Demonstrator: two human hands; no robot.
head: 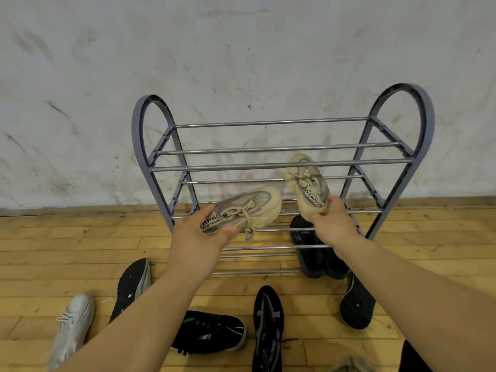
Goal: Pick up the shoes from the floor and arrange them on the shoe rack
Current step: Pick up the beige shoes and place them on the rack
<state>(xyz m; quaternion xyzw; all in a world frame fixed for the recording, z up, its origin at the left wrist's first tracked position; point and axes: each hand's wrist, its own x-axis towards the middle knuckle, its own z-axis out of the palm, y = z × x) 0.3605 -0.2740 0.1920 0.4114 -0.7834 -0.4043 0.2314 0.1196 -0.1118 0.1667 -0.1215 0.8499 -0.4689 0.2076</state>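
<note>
The left grip (198,234) is grasping the left tan shoe (241,210), with fingers over the top and the thumb under it. This shoe is up in the air in front of the shoe rack (268,165), lying sideways with its toe to the right and its laces hanging down. The right grip (332,221) is grasping the right tan shoe (308,183) by the heel. The toe of that shoe points at the wall (241,49) and pokes in under the front bar of the top shelf. I think neither tan shoe is set down yet.

So how much is done? A black pair (314,253) sits low in the rack on the right side (it looks like it rests on the bottom bars). That seems to be the only pair put away. The top shelf has nothing on it.

A lot is left. Five shoes lie on the floor (53,251) near the person:

- a white shoe (72,326)
- a black shoe on its side (131,285)
- a black and green shoe (212,331)
- a black and gray shoe (268,326)
- a black shoe (357,304) with its sole showing

I would say the job is near its start. The tan pair goes in next, then the floor shoes.
</note>
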